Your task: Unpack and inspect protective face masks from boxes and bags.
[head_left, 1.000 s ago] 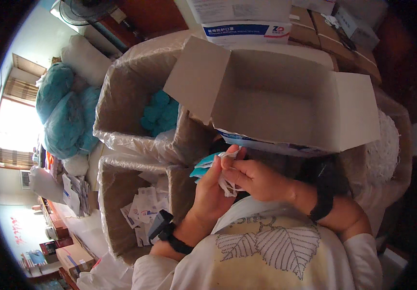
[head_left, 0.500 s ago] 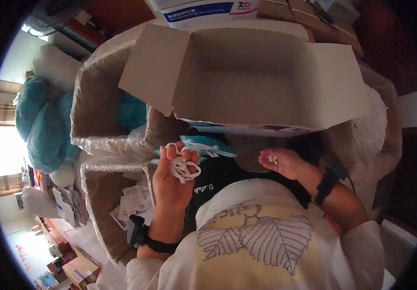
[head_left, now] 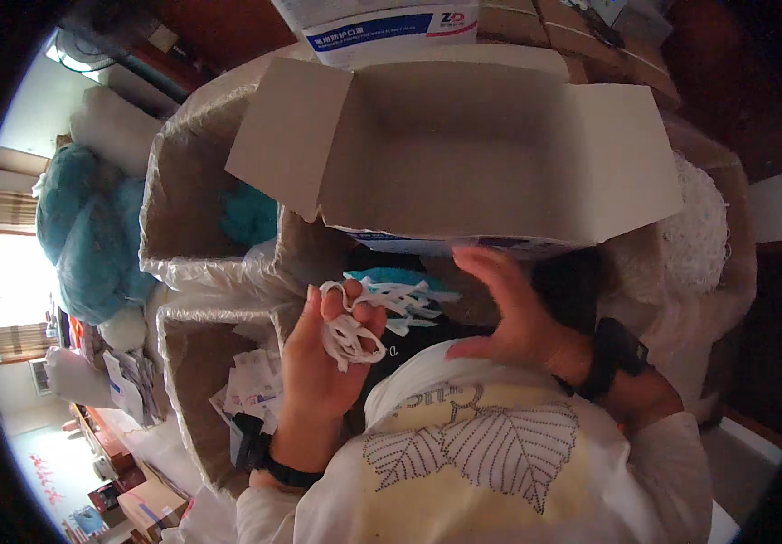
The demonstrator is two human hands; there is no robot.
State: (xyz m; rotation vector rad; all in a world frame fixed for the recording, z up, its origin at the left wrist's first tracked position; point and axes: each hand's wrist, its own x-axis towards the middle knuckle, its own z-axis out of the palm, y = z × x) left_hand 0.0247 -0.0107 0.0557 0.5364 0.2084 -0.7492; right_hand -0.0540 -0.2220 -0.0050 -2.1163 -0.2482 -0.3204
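My left hand point(head_left: 316, 367) is closed around a bunch of blue face masks point(head_left: 382, 276). Their white ear loops point(head_left: 351, 344) hang over its fingers, and more white strips stick out to the right. The part inside the fist is hidden. Just right of the masks, my right hand point(head_left: 525, 319) hovers with thumb and fingers spread wide, and nothing shows in it. Both hands are between my body and a large open cardboard box point(head_left: 454, 172) with its side flaps folded out.
Plastic-lined cartons stand on the left, one holding teal material point(head_left: 250, 213), the nearer one white papers point(head_left: 253, 381). A heap of white cords point(head_left: 699, 218) lies at the right. Teal bundles point(head_left: 92, 240) are piled at the far left. Another printed box point(head_left: 386, 32) stands behind.
My right hand has swung left toward the masks and spread its fingers; small white bits at its fingertips no longer show. My left hand shifted slightly right, exposing more white strips.
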